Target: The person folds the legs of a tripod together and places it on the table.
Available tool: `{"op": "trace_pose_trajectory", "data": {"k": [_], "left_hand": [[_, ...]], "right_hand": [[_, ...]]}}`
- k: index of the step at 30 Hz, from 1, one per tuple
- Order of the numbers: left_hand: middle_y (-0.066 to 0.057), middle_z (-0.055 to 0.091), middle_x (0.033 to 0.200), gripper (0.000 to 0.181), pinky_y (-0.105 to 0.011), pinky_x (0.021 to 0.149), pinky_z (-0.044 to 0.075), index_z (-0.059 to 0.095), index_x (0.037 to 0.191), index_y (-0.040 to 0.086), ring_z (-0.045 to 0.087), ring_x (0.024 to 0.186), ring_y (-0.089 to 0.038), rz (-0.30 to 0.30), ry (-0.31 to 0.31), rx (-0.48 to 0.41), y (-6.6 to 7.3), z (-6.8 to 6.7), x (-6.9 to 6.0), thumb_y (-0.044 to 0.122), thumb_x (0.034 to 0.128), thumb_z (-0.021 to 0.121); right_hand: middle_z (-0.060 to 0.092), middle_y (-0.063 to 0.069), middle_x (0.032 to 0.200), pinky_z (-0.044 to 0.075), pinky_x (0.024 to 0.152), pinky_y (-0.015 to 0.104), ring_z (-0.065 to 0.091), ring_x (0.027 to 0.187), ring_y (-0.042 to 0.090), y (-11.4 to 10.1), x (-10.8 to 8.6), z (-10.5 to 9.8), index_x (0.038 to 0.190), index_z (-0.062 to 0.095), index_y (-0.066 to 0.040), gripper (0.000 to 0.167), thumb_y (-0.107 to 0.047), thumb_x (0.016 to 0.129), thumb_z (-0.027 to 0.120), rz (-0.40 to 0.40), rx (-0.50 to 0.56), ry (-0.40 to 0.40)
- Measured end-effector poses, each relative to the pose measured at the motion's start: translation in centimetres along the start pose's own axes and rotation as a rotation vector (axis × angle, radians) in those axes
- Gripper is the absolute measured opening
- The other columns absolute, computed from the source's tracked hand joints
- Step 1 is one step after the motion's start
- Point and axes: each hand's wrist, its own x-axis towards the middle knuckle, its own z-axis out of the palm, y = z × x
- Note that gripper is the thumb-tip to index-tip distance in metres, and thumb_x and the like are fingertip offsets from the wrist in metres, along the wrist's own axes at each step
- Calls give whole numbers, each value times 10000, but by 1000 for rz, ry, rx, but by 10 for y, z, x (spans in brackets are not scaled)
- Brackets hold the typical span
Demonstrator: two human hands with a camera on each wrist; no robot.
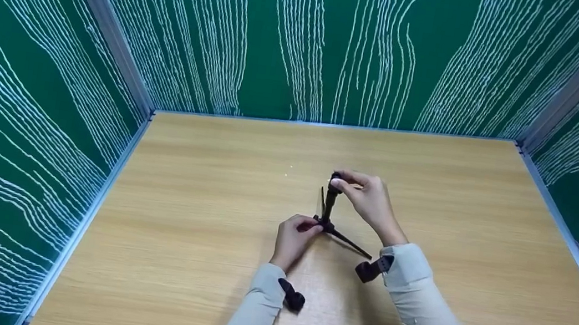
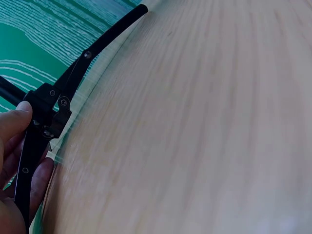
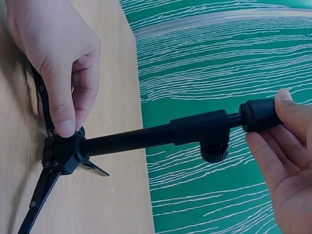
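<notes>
A small black tripod stand (image 1: 329,207) stands on the table, its legs spread. My left hand (image 1: 293,239) holds it low down, at the hub where the legs meet. In the left wrist view the thumb lies against the hinged black hub (image 2: 43,105), and a leg passes in front of the fingers. My right hand (image 1: 374,201) pinches the top end between thumb and fingers. The right wrist view shows this black cylindrical top piece (image 3: 262,115) above a thin rod, with a ridged knob (image 3: 214,153) on the side of the tube below.
The wooden table (image 1: 197,184) has green walls (image 1: 288,45) with wavy white lines at its back and sides. Tiny white specks (image 1: 288,171) lie left of the stand. A black wrist camera sits on each sleeve.
</notes>
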Motion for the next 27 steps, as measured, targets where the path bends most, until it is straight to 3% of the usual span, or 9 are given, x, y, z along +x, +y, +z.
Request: {"op": "trace_pose_trajectory", "data": {"k": [13, 20, 27], "left_hand": [[-42, 716, 875, 150, -185, 716, 522, 745, 892, 49, 617, 756, -43, 15, -13, -10, 2, -2, 0, 156, 794, 779], [-59, 705, 875, 164, -184, 698, 528, 734, 893, 32, 613, 737, -46, 4, -17, -23, 4, -2, 0, 135, 778, 790], [-62, 694, 859, 167, -176, 698, 528, 709, 878, 21, 617, 729, -49, 6, -11, -7, 5, 1, -1, 92, 755, 798]], "right_hand": [[729, 143, 1033, 566, 852, 316, 691, 964, 251, 10, -3, 7, 1087, 718, -12, 257, -151, 871, 702, -69, -19, 44], [703, 172, 1105, 561, 863, 327, 673, 1033, 284, 11, -6, 11, 1094, 710, 4, 266, -138, 869, 700, -60, -5, 86], [705, 171, 1097, 565, 855, 330, 686, 1001, 286, 13, -6, 13, 1097, 709, 5, 280, -148, 862, 707, -33, 20, 99]]}}
